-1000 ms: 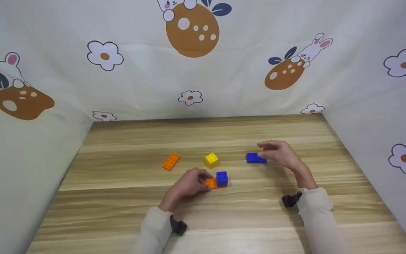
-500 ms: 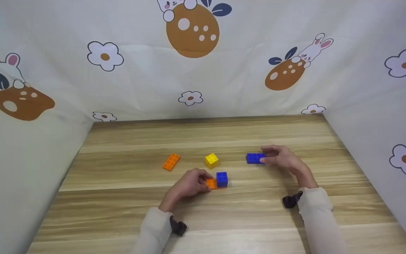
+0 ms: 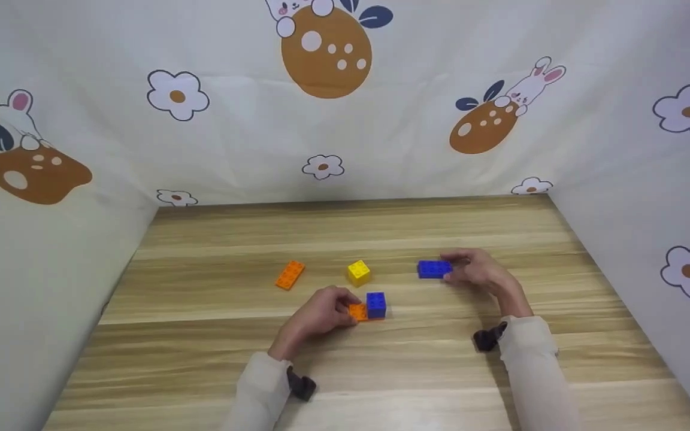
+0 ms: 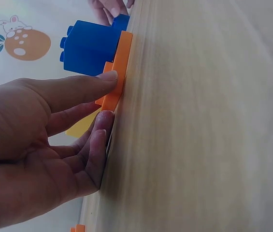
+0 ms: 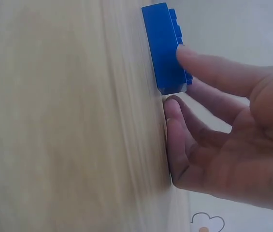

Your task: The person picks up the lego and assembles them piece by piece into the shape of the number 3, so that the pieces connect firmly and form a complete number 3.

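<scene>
Pale sleeves (image 3: 261, 377): nearest the viewer, a small black device (image 3: 301, 385) beside the left cuff.
Left hand (image 3: 320, 311): grip pinching an orange plate (image 3: 357, 312), thumb on its near side and a finger on its far side, steadying it flat on the tabletop (image 3: 408, 368).
Tall blue block (image 3: 376, 304): upright on the plate's right end; the studs on the left part show bare next to the fingers.
Joined so far: just this pair — by the look of it, an early stage.
Right hand (image 3: 481, 274): grip bent round the right end of a long blue brick (image 3: 433, 269), thumb nearer, forefinger farther; it seems held, but not lifted.
Long blue brick: flat on the tabletop, right of the pair and farther back, attached to nothing.
Yellow block (image 3: 358, 273): loose, a little beyond the pair, no hand on it.
Second orange plate (image 3: 290, 275): aslant to the left, bare and untouched.
Left unjoined: three pieces — yellow block, second orange plate, long blue brick.
Patterned cloth (image 3: 243, 140): hangs behind it all.
</scene>
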### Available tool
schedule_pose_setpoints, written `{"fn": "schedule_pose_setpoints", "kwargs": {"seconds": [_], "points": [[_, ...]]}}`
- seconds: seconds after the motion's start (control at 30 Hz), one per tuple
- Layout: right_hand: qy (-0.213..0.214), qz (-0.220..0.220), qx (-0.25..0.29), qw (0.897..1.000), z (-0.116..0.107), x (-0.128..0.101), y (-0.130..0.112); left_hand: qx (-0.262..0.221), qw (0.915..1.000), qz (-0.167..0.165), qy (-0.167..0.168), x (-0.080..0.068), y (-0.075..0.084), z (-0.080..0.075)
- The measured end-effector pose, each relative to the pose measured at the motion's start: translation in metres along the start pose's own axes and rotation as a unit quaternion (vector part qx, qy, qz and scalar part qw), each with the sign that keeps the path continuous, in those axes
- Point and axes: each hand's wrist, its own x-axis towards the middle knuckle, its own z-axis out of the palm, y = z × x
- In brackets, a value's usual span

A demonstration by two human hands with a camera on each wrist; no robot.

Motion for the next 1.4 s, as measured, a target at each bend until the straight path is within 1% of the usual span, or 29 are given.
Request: {"fn": "schedule_pose_setpoints", "kwargs": {"seconds": [0.13,0.23,0.57,0.67,0.8,0.9,1.03,1.13,1.27,1.4], "points": [[0.019,0.017,-0.022,0.999,0.003,0.000,-0.003,0.000,1.0000,-0.007,-0.001,0.000,0.001,0.000],[0.025,0.018,-0.033,0.999,0.004,0.001,-0.004,0.001,0.9999,-0.010,-0.002,0.000,0.001,0.000],[0.034,0.026,-0.027,0.999,0.002,-0.001,-0.003,-0.003,0.9999,-0.011,-0.001,-0.001,0.000,0.001],[0.039,0.021,-0.031,0.999,0.001,-0.002,-0.003,-0.005,0.9999,-0.012,-0.002,-0.001,-0.001,0.001],[0.044,0.026,-0.029,0.998,0.000,-0.001,-0.002,-0.003,1.0000,-0.005,-0.002,0.000,-0.001,0.000],[0.045,0.032,-0.031,0.998,0.000,-0.001,-0.004,0.000,1.0000,-0.004,-0.002,0.000,-0.001,0.000],[0.046,0.036,-0.045,0.997,0.000,-0.003,-0.006,0.001,1.0000,-0.009,-0.003,0.000,0.000,0.001],[0.046,0.039,-0.046,0.997,0.000,-0.006,-0.009,0.001,0.9999,-0.011,-0.003,0.000,0.000,0.001],[0.040,0.025,-0.044,0.998,-0.001,-0.010,-0.015,-0.002,0.9998,-0.019,-0.004,0.001,-0.001,0.001],[0.041,-0.002,-0.039,0.998,0.000,-0.014,-0.022,-0.001,0.9999,-0.015,-0.001,0.001,-0.001,0.002]]}}
